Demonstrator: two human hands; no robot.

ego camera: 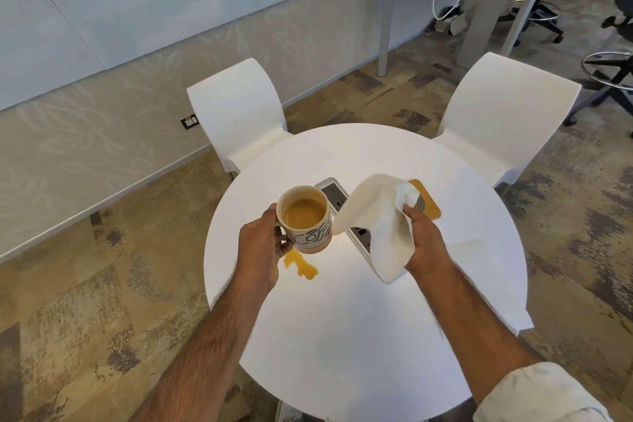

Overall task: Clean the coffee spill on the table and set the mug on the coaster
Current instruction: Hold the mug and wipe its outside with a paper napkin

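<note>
Holding mug aloft, left hand grips its handle; right hand pinches cloth. Spill unwiped; next, press cloth onto it.

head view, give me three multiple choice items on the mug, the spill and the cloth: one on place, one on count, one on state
1. Where does the coffee spill lie relative to the mug?
A. on the coaster
B. on the table below the lifted mug
C. on the floor

2. How many white chairs stand at the round table?
A. one
B. two
C. four

3. What state is the mug in?
A. empty, lying on its side
B. upside down on the table
C. upright with coffee inside, held in the left hand

Answers:
1 B, the puddle sits on the white tabletop just nearer the camera than the mug.
2 B, one chair at far left, another chair at far right.
3 C, light brown coffee shows inside, while the right hand holds the white cloth.
</note>
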